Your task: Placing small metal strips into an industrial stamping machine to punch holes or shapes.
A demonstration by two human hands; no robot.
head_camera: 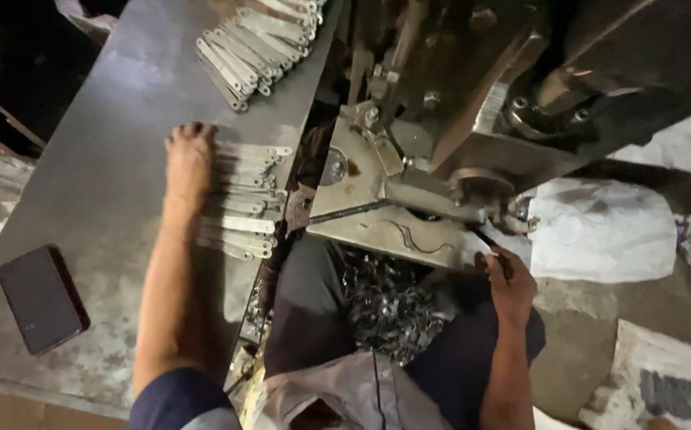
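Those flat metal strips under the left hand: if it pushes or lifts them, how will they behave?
The metal strips look thin and stiff, so probably rigid, not floppy. Flat on the smooth steel table, they would likely slide and fan apart, not roll. The left hand rests on their ends; lifting one probably needs an edge pinch.

Left hand (189,156) hides strip (243,224) ends; right hand (511,285) grip unclear; machine (473,87) cropped.

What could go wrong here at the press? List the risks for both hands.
1. The right hand grips a dark tool right at the edge of the press machine, so fingers might get caught if it cycles.
2. The left hand lies flat on a row of flat metal strips; their edges may cut it, or the row may slide.
3. Metal scrap is heaped between the person's knees and could scratch.
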